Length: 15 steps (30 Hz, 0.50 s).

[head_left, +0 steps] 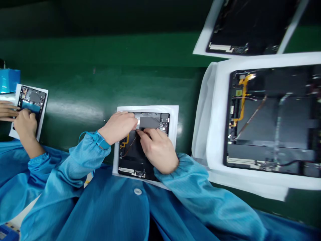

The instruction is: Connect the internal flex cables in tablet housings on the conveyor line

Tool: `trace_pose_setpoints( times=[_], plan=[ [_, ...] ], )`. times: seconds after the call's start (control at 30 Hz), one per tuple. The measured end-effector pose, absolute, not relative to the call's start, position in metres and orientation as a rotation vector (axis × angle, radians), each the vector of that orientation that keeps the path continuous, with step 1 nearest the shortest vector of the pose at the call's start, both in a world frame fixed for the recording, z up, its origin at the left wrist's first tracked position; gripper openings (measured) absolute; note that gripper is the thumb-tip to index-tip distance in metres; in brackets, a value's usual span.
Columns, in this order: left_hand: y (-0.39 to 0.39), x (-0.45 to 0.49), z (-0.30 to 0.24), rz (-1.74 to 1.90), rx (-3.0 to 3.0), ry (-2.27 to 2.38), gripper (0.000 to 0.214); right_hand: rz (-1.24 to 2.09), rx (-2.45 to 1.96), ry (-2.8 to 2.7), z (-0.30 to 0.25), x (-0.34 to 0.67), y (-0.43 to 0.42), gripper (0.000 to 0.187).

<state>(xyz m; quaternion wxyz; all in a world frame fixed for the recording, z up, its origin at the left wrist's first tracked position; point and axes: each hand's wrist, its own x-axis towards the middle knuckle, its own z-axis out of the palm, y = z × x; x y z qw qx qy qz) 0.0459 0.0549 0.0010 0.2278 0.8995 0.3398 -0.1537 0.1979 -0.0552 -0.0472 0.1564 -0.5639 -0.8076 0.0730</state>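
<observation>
An opened tablet (139, 155) lies in front of me on a white foam sheet (173, 112), its inside facing up. My left hand (119, 126) rests over its upper left part with the fingers curled together; the fingertips are largely hidden. My right hand (158, 147) reaches in from the right, thumb and fingers pinched close to the left fingertips. A thin brown cable (130, 147) runs diagonally up to the right fingertips. What either hand holds is too small or hidden to tell. Above the right hand is a flat grey part (149, 122) of the tablet.
Two more opened tablets, a near one (263, 124) and a far one (250, 26), lie on white foam at right. At far left, a co-worker's hands (26, 124) work on another tablet (33, 97) beside a blue box (9, 80). The table (100, 77) is green.
</observation>
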Motion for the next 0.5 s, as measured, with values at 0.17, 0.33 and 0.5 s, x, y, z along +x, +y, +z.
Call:
trace_pose_setpoints(
  times=[0.17, 0.33, 0.5],
  plan=[
    [0.049, 0.051, 0.000, -0.393, 2.602, 0.956, 0.025, 0.246, -1.602, -2.239, -0.050, 0.200, -0.055, 0.027],
    [0.044, 0.025, 0.006, -0.209, 2.549, 1.022, 0.014, 0.268, -1.580, -2.019, -0.050, 0.212, -0.054, 0.022],
    [0.018, -0.015, 0.009, -0.466, 2.473, 1.183, 0.014, 0.609, -1.516, -1.918, -0.035, 0.208, -0.060, 0.016]
  ],
)
